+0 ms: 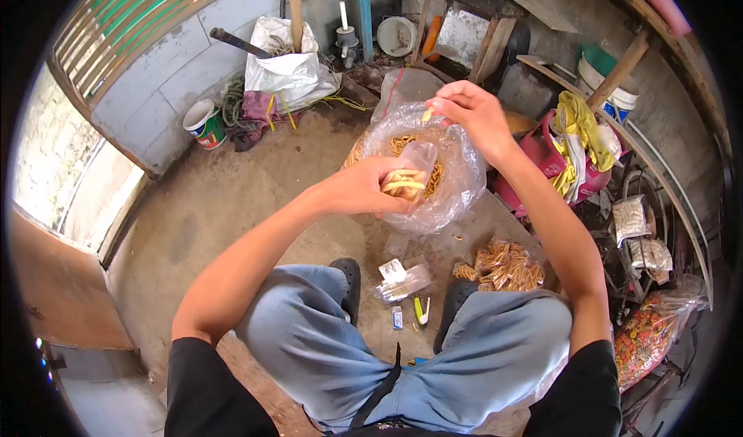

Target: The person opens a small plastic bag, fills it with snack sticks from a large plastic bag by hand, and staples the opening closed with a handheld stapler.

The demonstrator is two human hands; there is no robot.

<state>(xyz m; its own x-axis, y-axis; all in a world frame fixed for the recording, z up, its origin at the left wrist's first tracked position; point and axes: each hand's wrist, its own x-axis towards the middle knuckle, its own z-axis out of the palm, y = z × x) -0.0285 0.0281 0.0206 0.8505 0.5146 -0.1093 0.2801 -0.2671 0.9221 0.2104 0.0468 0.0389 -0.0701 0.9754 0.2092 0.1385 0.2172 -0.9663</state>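
Observation:
My left hand (360, 187) is wrapped round a small clear bag (405, 183) of pale yellow stick-shaped snacks. Higher up and to the right, my right hand (467, 112) pinches a small yellowish piece (427, 115) between thumb and fingertips. Beneath both hands lies a large open clear plastic bag (457, 193) with brown stick snacks (435, 180) inside. Nearer my feet, a pile of small filled snack packets (507, 267) rests on the floor.
Between my shoes are clear empty packets (404, 281), a green-and-white tool (422, 311) and a small blue-white box (397, 318). Around stand a white sack (282, 77), a paint bucket (205, 124), a pink basket (534, 154) with yellow cloth and a colourful filled bag (650, 340).

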